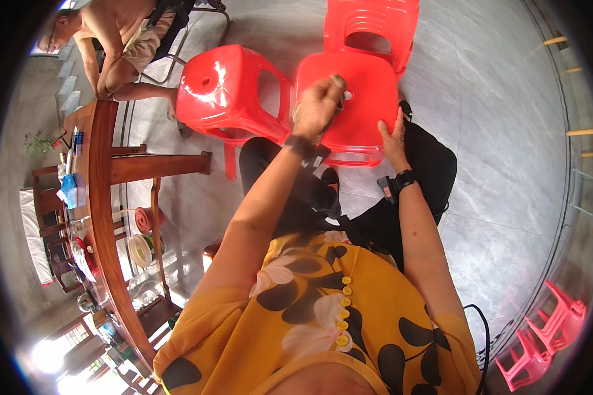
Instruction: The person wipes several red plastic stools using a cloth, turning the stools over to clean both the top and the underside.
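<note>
A red plastic stool [363, 118] with a hole in its seat stands between my knees. Over the seat's left half, my left hand [316, 108] is curled and blurred by motion. Edges of a small item [341, 102] show beneath that hand; its kind is not clear. My right hand [394, 140] grips the near right edge of the same seat, with thumb and fingers on the rim. To the left is a second red stool [212, 84], its seat shiny with glare. Behind the first stool, a red plastic chair or stool [370, 22] is partly cut off by the picture's top.
A person [113, 49] sits at the upper left, a foot near the second stool. A wooden table [104, 212] bearing several items runs down the left. Buckets [141, 249] stand below it. Pink-red stools [538, 340] are at the lower right, a black cable [485, 326] beside me.
</note>
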Motion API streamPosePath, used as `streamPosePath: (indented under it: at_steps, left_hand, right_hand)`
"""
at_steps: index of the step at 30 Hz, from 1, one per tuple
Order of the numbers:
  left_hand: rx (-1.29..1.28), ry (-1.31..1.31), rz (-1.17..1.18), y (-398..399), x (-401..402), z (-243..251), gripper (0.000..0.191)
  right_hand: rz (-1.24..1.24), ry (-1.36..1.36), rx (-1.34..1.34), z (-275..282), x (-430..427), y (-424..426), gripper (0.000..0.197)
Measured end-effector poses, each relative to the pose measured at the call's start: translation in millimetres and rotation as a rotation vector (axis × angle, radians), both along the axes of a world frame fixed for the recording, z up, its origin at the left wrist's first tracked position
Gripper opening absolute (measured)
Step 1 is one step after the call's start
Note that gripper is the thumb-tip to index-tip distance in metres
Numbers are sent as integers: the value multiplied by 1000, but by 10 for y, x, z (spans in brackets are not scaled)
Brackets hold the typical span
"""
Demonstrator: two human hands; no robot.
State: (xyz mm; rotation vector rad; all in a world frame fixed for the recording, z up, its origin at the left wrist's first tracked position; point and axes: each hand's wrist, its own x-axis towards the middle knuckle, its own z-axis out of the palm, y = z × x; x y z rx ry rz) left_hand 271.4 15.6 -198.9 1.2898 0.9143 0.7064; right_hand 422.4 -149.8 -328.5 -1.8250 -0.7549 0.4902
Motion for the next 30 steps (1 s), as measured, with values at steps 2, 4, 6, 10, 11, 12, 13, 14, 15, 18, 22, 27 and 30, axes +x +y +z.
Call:
streamPosePath:
  at_steps: [2, 4, 6, 10, 11, 12, 13, 14, 15, 18, 22, 27, 30]
  left_hand:
    - [620, 356, -213, 4, 91, -374, 16]
    - [1146, 511, -360, -13, 159, -459, 29]
    - [1151, 629, -337, -78, 124, -431, 30]
    - [1143, 731, -295, -93, 88, -341, 25]
    - [1113, 716, -315, -77, 125, -327, 24]
    - [1169, 686, -271, -38, 164, -449, 21]
    - [1174, 682, -270, -36, 258, -504, 21]
    - [1075, 729, -276, -47, 346, -557, 20]
    - [976, 771, -282, -24, 422, -565, 20]
    - [1057, 900, -450, 134, 425, -776, 23]
    - [1322, 842, -567, 167, 241, -768, 22]
    - [1444, 982, -647, 298, -96, -156, 48]
    - [1489, 983, -543, 268, -85, -473, 53]
  right_hand:
    - [-8, 6, 0, -52, 6, -26, 84]
    - [-19, -34, 9, -65, 16, -2, 84]
    - [-25, -15, 17, -59, 29, -19, 84]
    - [-14, -12, 44, 34, -39, 5, 82]
    - [-14, -27, 17, 72, -51, -5, 82]
    - [-7, -29, 19, 88, -63, -4, 82]
    - [-5, -38, 26, 85, -49, -8, 82]
    - [0, -48, 33, 83, -44, -3, 82]
    - [-3, -53, 37, 85, -37, 1, 82]
    - [-12, -34, 8, 83, -51, 26, 82]
    - [2, -80, 12, -8, -5, -20, 83]
    - [16, -13, -32, 93, -74, 18, 82]
    - [44, -59, 51, 122, -77, 17, 83]
